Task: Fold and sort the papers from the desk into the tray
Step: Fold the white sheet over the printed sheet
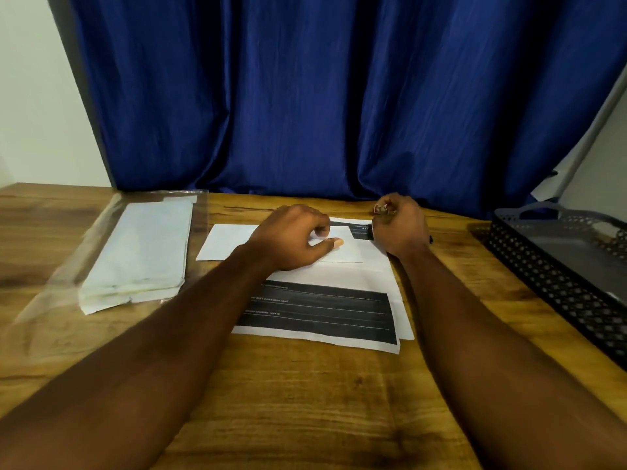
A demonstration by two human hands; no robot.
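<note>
— So, from the head camera, where are the papers?

— In the middle of the brown wooden desk [305, 401] lies a small stack of white printed papers with black blocks [322, 313]. On the far part of this stack lies a folded white sheet [224, 242], and it sticks out to the left.

— And the two hands?

— The left hand [291, 237] has its fingers curled down on the folded white sheet and its thumb pressed flat on top, so it pinches the sheet. The right hand [400, 228] is curled like a fist at the far right corner of the stack, with a ring on one finger. Whether it really holds paper, I cannot tell.

— Where is the tray?

— The dark perforated plastic tray [543, 266] stands at the right edge of the desk, apart from the papers. At the left lies a clear plastic sleeve [68, 266] with a pale folded bundle [135, 252] on it. Behind the desk hangs a deep blue curtain [305, 96].
</note>
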